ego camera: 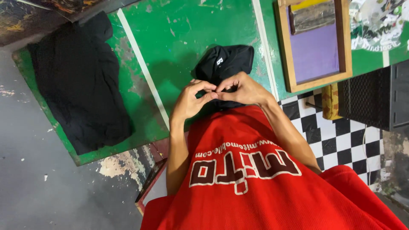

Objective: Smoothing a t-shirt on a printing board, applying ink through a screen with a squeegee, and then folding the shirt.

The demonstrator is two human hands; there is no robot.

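Your left hand (191, 100) and right hand (243, 89) pinch the near edge of the folded black garment (223, 61) between fingertips; folding looks mostly done. A second black garment (79, 81) lies untouched, well left of your fingers.

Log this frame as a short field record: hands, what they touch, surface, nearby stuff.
left hand: fingers bent, fingertips meeting the right hand's over the folded black garment
right hand: fingers curled, pinching at the garment edge
folded black garment: small, with a white tag, on the table
table: green, worn paint, white lines
black cloth: spread flat, table's left end
wooden frame: purple panel, at right
floor: black-white checker
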